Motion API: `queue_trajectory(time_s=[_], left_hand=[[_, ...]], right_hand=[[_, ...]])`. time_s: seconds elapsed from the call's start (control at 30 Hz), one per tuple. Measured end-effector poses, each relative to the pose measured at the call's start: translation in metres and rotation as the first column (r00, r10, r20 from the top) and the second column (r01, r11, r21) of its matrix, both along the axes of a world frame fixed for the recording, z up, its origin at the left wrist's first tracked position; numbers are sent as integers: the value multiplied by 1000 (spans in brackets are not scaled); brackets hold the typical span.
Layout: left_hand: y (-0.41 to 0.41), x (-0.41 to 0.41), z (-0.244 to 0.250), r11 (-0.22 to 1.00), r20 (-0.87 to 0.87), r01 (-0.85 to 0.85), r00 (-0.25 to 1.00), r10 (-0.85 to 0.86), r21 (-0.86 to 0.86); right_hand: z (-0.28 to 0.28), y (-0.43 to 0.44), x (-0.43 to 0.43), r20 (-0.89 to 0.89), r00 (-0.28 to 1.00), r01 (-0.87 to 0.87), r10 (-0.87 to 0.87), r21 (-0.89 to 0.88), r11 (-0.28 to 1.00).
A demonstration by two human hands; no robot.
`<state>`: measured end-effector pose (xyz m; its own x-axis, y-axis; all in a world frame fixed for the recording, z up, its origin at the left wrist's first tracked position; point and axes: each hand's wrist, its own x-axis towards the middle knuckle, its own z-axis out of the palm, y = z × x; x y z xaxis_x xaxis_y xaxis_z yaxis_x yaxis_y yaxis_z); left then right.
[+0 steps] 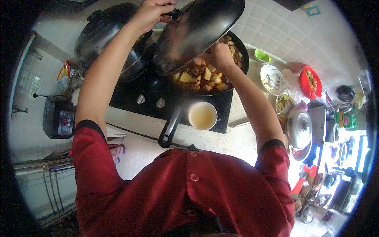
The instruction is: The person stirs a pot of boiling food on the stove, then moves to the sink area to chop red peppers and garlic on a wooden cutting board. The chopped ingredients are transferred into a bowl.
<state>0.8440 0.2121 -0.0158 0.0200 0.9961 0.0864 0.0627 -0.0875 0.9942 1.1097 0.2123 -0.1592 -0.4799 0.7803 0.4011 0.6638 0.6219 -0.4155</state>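
Observation:
At the top, my left hand (154,14) grips the knob of a large dark pan lid (201,32), which is tilted up over a frying pan (245,59). Inside the pan is a stew of potato and meat chunks (204,77) in reddish-brown sauce. My right hand (220,56) is over the stew, just beneath the lid's edge, fingers curled; the lid partly hides the fingers, and whether they hold something cannot be seen. Nearer me, a white bowl of pale yellowish liquid (202,116) rests on the black stove beside the pan's handle (170,130).
A big lidded black pot (103,38) stands left of the pan, with a rice cooker (59,118) farther left. On the right are a green container (262,55), a patterned bowl (273,80), a red bowl of food (311,82) and a metal lid (299,127).

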Motion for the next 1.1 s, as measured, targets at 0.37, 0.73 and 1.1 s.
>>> queue_trajectory(time_s=[0.37,0.73,1.1], left_hand=[[-14,1,12,998,-81,-48,996,44,-47],[-17,10,16,998,-111,-29,994,23,-47],[10,-16,-21,994,-180,101,979,-93,32]], right_hand=[[-34,27,-54,301,951,93,-76,-40,995],[-29,29,-45,227,973,52,-40,-47,998],[34,-143,117,-193,977,-27,-95,-546,837]])
